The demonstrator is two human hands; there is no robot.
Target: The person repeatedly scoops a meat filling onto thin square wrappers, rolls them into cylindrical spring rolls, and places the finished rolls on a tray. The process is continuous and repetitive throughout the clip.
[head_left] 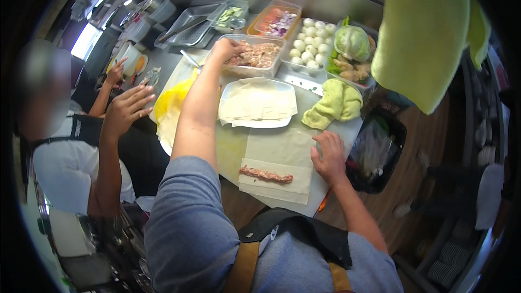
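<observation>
My left hand [226, 49] reaches into a clear plastic container of raw minced meat filling [257, 55]. Its fingers are bent together and dip into the filling at the left side. Flat on the board lies my right hand [329, 156], empty, fingers apart, beside a large pale wrapper sheet [271, 142]. Nearer me, a thin strip of minced meat [266, 174] lies lengthwise on smaller wrapper sheets [274, 190]. A stack of wrappers [256, 100] sits on a white plate [289, 120] between the strip and the container.
A green cloth [335, 103] lies right of the plate. Behind stand containers of boiled eggs [309, 43], chopped onion and tomato [277, 20], and cabbage [352, 43]. A black bin [378, 152] is at the right. Another person's hand [128, 107] is raised at the left. A yellow-green towel [426, 38] hangs upper right.
</observation>
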